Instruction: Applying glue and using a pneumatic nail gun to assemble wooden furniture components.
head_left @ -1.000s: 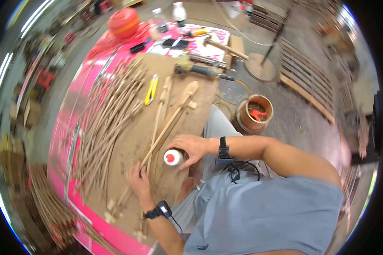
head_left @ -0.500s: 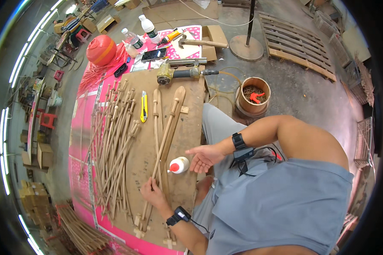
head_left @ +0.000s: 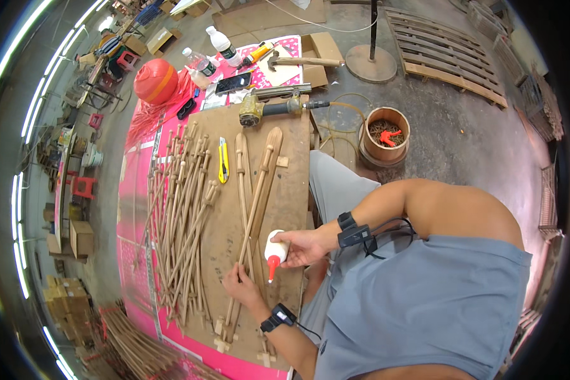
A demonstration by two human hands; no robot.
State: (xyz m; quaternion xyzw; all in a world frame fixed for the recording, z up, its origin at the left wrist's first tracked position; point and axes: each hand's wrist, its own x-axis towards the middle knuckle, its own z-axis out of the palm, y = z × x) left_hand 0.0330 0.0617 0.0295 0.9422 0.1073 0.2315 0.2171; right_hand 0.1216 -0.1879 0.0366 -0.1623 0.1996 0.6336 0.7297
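The right hand [head_left: 305,246] wraps round a white plastic bottle [head_left: 273,249] with a red pointed tip [head_left: 273,262], facing down over the flat brown board [head_left: 294,190]. The left hand [head_left: 242,289] pinches a thin brown wooden stick [head_left: 255,206]. Squeezing too hard could cause drips.

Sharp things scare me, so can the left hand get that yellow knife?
Probably yes: the yellow utility knife lies uncovered beside the pile of wooden rods, seemingly within reach. But the left hand is holding a thin wooden rod, so it would likely have to let go first.
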